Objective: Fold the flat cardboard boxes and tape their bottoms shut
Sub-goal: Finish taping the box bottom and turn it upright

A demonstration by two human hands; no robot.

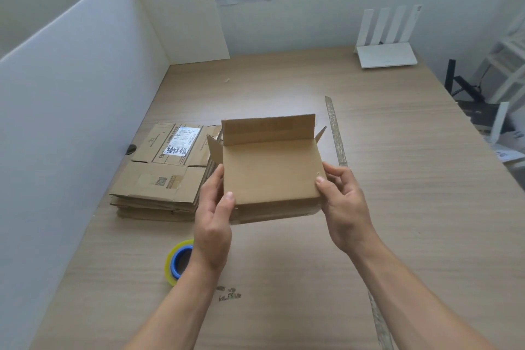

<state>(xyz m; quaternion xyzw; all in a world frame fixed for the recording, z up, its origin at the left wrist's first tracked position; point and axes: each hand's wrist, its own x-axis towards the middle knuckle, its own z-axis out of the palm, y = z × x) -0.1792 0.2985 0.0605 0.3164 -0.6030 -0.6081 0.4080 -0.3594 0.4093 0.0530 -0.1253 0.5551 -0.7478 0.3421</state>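
A plain brown cardboard box (270, 170) is held above the table at the centre of the head view, its broad panel facing me and its far flaps standing open. My left hand (214, 221) grips its left edge, thumb on the near face. My right hand (342, 202) grips its right edge the same way. A stack of flat cardboard boxes (159, 179) lies on the table to the left, partly hidden behind the held box. A roll of clear tape with a blue core (177, 260) lies near my left wrist, partly covered by it.
The wooden table (412, 179) carries a strip of old tape (336, 133) right of the box and another at the near right. White partition boards (71, 94) wall the left side and back left. A white router (386, 54) stands at the far right corner.
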